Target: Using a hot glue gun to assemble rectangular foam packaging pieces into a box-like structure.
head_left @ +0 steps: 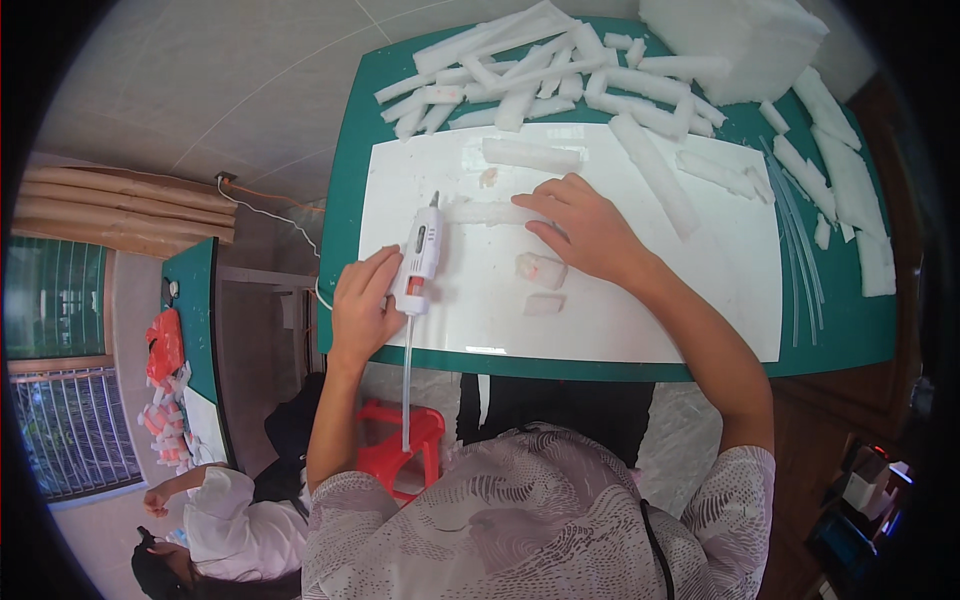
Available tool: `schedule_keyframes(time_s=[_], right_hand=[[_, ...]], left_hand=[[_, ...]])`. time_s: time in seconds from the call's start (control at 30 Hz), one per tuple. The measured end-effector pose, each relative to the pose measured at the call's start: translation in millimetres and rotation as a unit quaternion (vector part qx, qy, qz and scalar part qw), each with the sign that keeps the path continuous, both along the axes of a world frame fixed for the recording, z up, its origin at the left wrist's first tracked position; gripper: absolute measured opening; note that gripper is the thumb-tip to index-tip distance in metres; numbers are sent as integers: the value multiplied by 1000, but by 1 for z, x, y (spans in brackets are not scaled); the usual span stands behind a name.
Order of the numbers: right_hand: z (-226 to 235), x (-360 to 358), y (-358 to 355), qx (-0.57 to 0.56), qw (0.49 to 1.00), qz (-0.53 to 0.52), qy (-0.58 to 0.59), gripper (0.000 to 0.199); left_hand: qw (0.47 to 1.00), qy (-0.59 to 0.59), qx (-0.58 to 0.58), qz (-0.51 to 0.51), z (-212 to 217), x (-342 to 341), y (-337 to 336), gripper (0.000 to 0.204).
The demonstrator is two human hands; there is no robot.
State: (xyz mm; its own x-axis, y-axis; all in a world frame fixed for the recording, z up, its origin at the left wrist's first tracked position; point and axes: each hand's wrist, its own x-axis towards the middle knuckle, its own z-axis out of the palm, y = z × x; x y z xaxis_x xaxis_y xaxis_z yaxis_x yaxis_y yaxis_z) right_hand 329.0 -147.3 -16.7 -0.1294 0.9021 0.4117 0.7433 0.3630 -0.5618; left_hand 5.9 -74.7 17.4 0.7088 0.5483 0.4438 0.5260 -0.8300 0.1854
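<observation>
One foam strip (482,213) lies nearer the left edge of the white board (690,310), the right hand (580,225) pinching its end; the left hand (362,310) curls fingers round a glue gun (420,262). Seemingly a steadying step; the next calls for careful nozzle alignment.

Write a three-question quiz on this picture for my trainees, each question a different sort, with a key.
1. Which hand is at the glue gun?
2. What colour is the table under the white board: (a) red, (b) green, (c) yellow?
3. True or false: the foam pile is heaped along the table's near edge.

Key:
1. The left hand.
2. b.
3. False; the foam pile is toward the far edge.
</observation>
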Motion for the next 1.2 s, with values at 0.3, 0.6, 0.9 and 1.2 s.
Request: schedule_keyframes(time_s=[0.3, 0.6, 0.9, 1.2], right_hand=[[2, -1, -1, -13, 1000, -4, 8, 31], [1, -1, -1, -8, 1000, -7, 0, 31], [3, -2, -1, -11, 1000, -3, -6, 31], [2, -2, -1, -8, 1000, -2, -3, 31]], left_hand=[[998, 58, 25, -26, 1, 0, -8, 47], [996, 65, 41, -34, -3, 1, -5, 50], [997, 60, 39, -29, -1, 6, -5, 48], [996, 70, 42, -26, 0, 6, -4, 46]])
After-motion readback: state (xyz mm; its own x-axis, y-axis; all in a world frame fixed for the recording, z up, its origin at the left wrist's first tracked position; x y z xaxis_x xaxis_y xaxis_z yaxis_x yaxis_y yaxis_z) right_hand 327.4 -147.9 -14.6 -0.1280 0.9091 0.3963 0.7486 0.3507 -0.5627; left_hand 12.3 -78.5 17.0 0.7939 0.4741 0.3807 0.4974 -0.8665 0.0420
